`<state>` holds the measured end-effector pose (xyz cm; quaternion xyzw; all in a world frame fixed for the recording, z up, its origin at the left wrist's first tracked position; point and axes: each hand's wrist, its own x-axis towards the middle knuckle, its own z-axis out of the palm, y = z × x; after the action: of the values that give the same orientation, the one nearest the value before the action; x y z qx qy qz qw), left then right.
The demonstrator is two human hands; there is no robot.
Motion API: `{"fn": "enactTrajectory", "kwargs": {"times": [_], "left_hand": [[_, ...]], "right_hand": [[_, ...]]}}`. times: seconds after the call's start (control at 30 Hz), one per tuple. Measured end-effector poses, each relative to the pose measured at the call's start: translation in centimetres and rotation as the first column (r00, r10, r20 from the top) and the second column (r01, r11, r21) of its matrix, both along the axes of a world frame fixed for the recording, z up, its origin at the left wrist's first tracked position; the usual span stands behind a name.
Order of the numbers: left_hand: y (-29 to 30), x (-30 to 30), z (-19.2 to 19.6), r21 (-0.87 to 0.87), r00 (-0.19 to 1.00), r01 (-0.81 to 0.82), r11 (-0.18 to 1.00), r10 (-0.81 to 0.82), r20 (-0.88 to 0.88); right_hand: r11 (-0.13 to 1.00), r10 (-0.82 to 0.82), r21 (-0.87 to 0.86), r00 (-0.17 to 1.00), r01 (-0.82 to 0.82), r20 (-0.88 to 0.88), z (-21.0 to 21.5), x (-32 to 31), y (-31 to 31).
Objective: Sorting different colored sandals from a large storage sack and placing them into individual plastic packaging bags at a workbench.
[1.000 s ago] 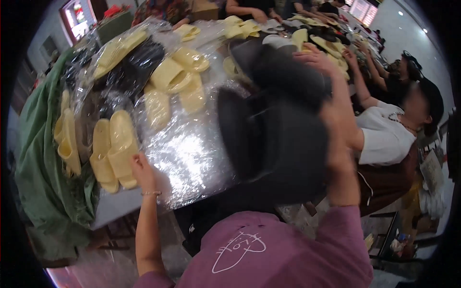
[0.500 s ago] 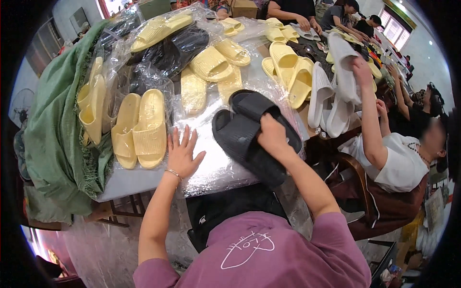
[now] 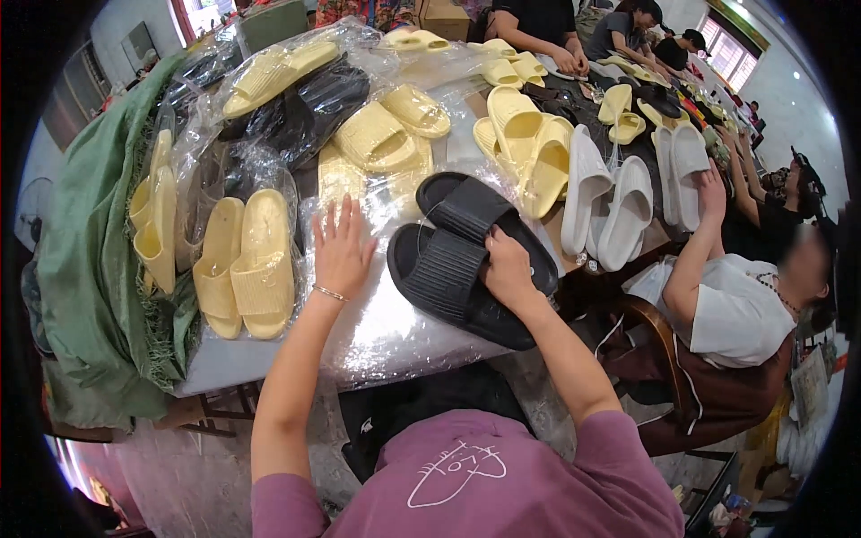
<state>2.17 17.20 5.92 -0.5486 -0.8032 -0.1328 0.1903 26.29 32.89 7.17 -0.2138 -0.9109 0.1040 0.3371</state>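
Observation:
A pair of black slide sandals [image 3: 457, 264] with ribbed straps is in my right hand [image 3: 511, 267], whose fingers grip the strap edge at the middle of the pair. Under them lies clear plastic film [image 3: 359, 332], spread over the table. My left hand [image 3: 343, 248] rests flat on the film with its fingers spread, holding nothing. Just beyond my left fingers are yellow slides [image 3: 384, 136] in clear bags. To the left of that hand, another bagged yellow pair [image 3: 262, 264] lies side by side.
A green woven sack [image 3: 99, 260] covers the table's left side. Bagged black slides [image 3: 300, 112] lie behind. To the right are loose yellow slides [image 3: 529, 143] and white slides [image 3: 587, 188]. A seated co-worker in a white shirt [image 3: 740, 309] touches a white pair [image 3: 682, 170].
The black slides have turned slightly, so the ribbed strap shows more in my right hand. My view has shifted a little. The co-worker on the right has lowered the raised white slides to the table.

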Motion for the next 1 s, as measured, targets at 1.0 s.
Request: {"fn": "enactTrajectory", "kwargs": {"times": [1.0], "left_hand": [[-0.3,-1.9,2.7,0.385,0.26,-0.181,0.905,-0.333,0.906]], "right_hand": [[0.789,0.528,-0.412,0.846,-0.456,0.074,1.7,-3.7,1.5]]}}
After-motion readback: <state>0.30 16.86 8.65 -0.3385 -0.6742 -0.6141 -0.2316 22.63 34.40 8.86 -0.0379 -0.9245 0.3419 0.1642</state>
